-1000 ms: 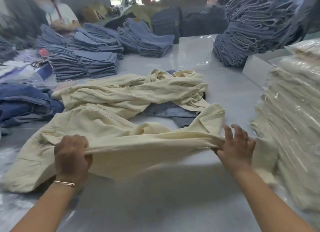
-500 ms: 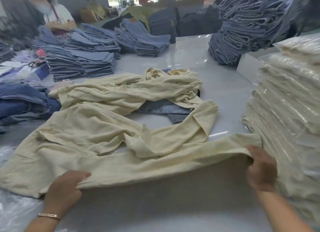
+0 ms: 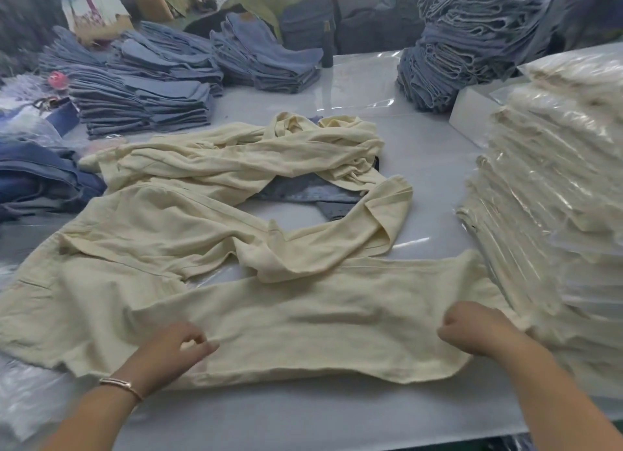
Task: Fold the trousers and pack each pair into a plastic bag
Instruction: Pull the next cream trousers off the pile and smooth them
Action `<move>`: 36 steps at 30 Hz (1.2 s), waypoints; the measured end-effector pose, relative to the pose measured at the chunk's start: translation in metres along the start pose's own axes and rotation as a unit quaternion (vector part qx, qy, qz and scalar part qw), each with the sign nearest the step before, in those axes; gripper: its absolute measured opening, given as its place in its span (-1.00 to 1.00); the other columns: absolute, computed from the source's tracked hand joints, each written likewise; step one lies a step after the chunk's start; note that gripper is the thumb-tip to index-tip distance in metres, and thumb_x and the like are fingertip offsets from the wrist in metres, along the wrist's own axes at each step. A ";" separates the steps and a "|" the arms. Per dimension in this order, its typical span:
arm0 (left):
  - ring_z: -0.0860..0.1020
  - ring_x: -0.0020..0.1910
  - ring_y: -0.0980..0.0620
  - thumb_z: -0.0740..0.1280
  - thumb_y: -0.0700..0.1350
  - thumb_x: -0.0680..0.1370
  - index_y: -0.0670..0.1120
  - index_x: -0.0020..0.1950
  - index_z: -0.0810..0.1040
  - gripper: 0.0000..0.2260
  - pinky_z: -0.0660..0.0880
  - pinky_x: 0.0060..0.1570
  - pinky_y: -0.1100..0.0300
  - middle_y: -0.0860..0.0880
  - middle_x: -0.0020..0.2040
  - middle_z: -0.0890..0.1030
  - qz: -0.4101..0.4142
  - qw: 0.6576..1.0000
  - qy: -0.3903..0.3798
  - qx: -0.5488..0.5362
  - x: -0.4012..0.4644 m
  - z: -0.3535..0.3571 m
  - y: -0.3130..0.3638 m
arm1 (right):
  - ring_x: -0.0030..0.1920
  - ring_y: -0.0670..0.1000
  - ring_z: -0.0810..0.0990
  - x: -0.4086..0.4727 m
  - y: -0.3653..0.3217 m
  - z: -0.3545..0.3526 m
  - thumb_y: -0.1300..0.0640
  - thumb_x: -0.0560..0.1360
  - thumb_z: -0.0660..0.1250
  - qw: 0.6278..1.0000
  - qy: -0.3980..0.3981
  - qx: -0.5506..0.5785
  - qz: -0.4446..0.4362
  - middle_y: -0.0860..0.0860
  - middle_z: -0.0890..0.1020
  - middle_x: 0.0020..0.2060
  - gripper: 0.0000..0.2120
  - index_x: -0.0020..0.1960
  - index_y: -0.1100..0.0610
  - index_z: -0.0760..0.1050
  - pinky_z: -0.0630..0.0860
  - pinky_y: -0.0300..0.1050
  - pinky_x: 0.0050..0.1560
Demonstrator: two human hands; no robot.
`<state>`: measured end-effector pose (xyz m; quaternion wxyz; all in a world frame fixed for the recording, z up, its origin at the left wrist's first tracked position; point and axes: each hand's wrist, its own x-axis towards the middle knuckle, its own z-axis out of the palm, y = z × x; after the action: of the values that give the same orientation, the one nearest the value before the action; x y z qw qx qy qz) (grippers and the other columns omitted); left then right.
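A pair of cream trousers lies spread on the white table, one leg stretched flat across the front and the other bunched behind it. My left hand sits on the near leg towards its left, fingers curled and pinching the cloth. My right hand rests near that leg's right end, fingers curled into the fabric. More cream trousers lie crumpled further back over a blue pair of jeans. A tall stack of bagged cream trousers stands at the right.
Stacks of folded blue jeans fill the back left, and a high pile of jeans stands at the back right. A white box sits behind the bagged stack. Clear plastic lies at the front left. A person stands far back left.
The near trouser leg was held lifted between both hands; it has been drawn towards me and now lies flat. Both hands have moved nearer to me and lower.
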<state>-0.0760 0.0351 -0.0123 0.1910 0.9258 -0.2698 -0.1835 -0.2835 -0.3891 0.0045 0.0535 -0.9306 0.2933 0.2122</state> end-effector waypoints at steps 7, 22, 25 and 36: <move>0.47 -0.27 0.03 0.29 0.12 0.53 0.06 -0.26 0.34 -0.75 0.31 -0.30 0.14 0.06 -0.30 0.49 -0.070 0.993 0.070 0.061 0.004 0.043 0.042 | 0.17 -0.06 0.40 -0.001 -0.057 0.038 -0.04 0.53 0.25 0.973 0.165 0.103 -0.123 -0.09 0.42 0.15 -0.69 0.26 -0.08 0.41 0.40 -0.23 -0.03; 0.60 -0.49 0.04 0.21 -0.06 0.55 -0.10 -0.26 0.49 -0.78 0.43 -0.52 0.30 -0.04 -0.41 0.64 -0.188 0.946 -0.261 -0.041 -0.010 0.016 0.028 | -0.39 -0.13 0.51 -0.009 -0.047 0.003 -0.03 0.43 0.28 0.993 -0.082 0.073 -0.035 -0.09 0.57 -0.34 -0.83 -0.26 0.04 0.39 0.36 -0.24 -0.36; 0.62 -0.42 0.11 0.24 -0.02 0.54 -0.08 -0.27 0.51 -0.77 0.52 -0.34 0.23 0.02 -0.38 0.66 -0.118 0.987 -0.113 0.009 0.016 0.005 0.033 | -0.20 -0.05 0.54 0.023 -0.068 -0.009 0.07 0.44 0.33 0.975 0.107 0.178 -0.074 -0.11 0.55 -0.27 -0.93 -0.19 -0.05 0.45 0.38 -0.16 -0.27; 0.26 0.44 -0.06 0.33 -0.24 0.48 -0.04 0.41 0.43 -0.52 0.16 0.43 0.14 -0.02 0.42 0.39 0.148 0.974 0.156 0.075 0.156 -0.034 0.043 | 0.50 0.06 0.05 0.154 -0.103 -0.036 0.12 0.55 0.18 0.970 0.217 0.109 0.012 0.02 0.12 0.53 -0.60 0.35 -0.17 0.42 0.32 0.02 0.28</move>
<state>0.0432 -0.0783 -0.0010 0.1854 0.9045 -0.3838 0.0142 -0.0979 -0.3929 -0.0315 0.0868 -0.9395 0.3302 -0.0279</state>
